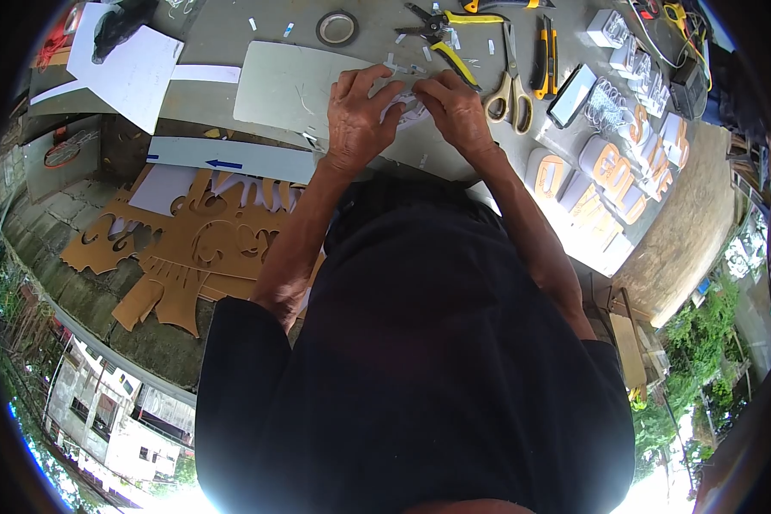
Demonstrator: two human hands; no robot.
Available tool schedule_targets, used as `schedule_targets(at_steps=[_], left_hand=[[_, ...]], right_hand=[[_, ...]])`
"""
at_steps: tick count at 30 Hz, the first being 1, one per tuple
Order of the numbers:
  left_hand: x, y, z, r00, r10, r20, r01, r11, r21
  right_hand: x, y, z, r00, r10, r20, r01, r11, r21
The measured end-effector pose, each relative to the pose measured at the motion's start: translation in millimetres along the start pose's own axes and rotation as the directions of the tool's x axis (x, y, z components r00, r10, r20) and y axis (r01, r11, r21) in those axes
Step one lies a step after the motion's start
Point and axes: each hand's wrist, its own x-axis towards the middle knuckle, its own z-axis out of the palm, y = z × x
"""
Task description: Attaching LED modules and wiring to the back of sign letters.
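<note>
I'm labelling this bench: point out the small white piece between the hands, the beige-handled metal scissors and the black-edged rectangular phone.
White piece (414, 114), head view: its exposed surface.
Beige-handled scissors (512, 74), head view: near the pivot.
Black-edged phone (573, 94), head view: its screen.

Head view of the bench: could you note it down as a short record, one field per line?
Left hand: fingers bent, at a small pale piece
Right hand: fingers at the same piece, whose shape they partly hide
Surface: grey table
Cutting tools: scissors, yellow-and-black cutter knife, right of the hands
Beyond the hands: dark tape roll
Far left: white sheet
Lower left: brown cut-out sheets
Right: white-and-tan cut-outs
</note>
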Motion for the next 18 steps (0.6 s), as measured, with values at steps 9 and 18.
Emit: schedule_targets(at_steps=[9,18], left_hand=[[-6,4,18,0.99,-0.049,-0.136,0.057,0.996,0.062],[-11,3,25,0.978,-0.088,-0.187,0.086,0.996,-0.019]], right_hand=[[-1,0,0,1.0,0.007,0.007,-0.007,1.0,-0.01],[3,2,-6,0.997,0.082,-0.014,-0.079,0.988,0.131]])
